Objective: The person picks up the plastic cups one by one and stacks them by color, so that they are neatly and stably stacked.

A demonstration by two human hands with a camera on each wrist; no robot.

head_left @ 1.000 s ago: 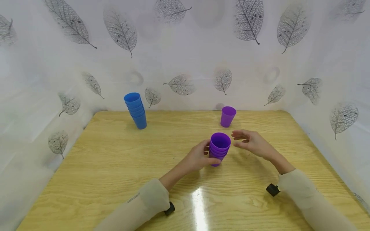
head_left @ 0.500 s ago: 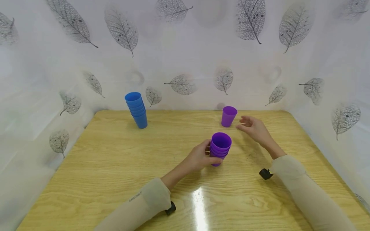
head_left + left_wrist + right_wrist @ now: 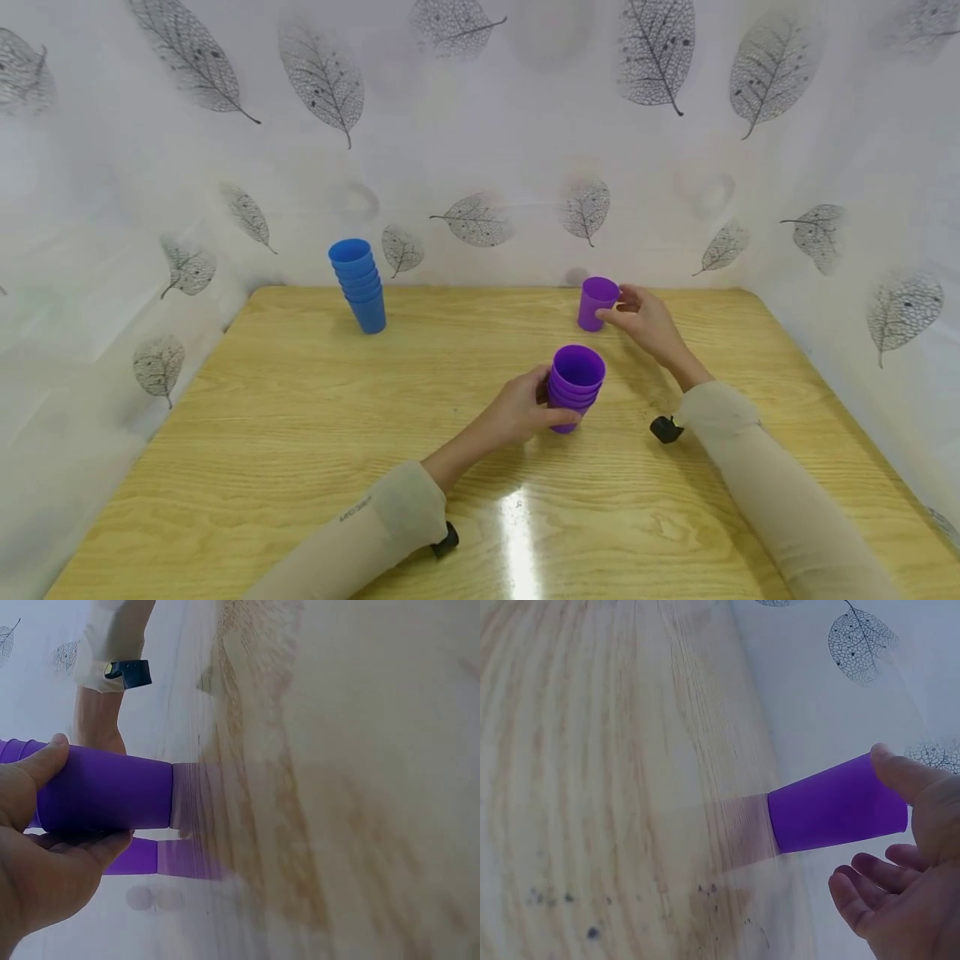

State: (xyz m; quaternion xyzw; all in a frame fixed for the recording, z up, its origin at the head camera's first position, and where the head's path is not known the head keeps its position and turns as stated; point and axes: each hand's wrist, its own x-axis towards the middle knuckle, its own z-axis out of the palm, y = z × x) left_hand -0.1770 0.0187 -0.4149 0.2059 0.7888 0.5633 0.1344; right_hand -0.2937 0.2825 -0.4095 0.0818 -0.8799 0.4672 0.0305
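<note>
My left hand (image 3: 517, 410) grips a stack of nested purple cups (image 3: 576, 387), which stands upright on the table right of centre. Seen from the left wrist, the thumb lies on one side of the stack (image 3: 112, 791) and the fingers curl round the other. Near the back edge stands a single purple cup (image 3: 591, 312). My right hand (image 3: 648, 327) is at its right side, thumb in front by the rim. In the right wrist view, the fingers (image 3: 862, 889) are spread, with a gap between them and the cup (image 3: 840, 806).
A tall stack of blue cups (image 3: 362, 287) stands at the back left of the wooden table (image 3: 315, 417). A pale curtain with leaf prints (image 3: 487, 133) hangs right behind the back edge and along both sides.
My right hand has moved from beside the purple stack back to the single purple cup, its thumb now overlapping that cup. The left hand keeps holding the stack in place.
</note>
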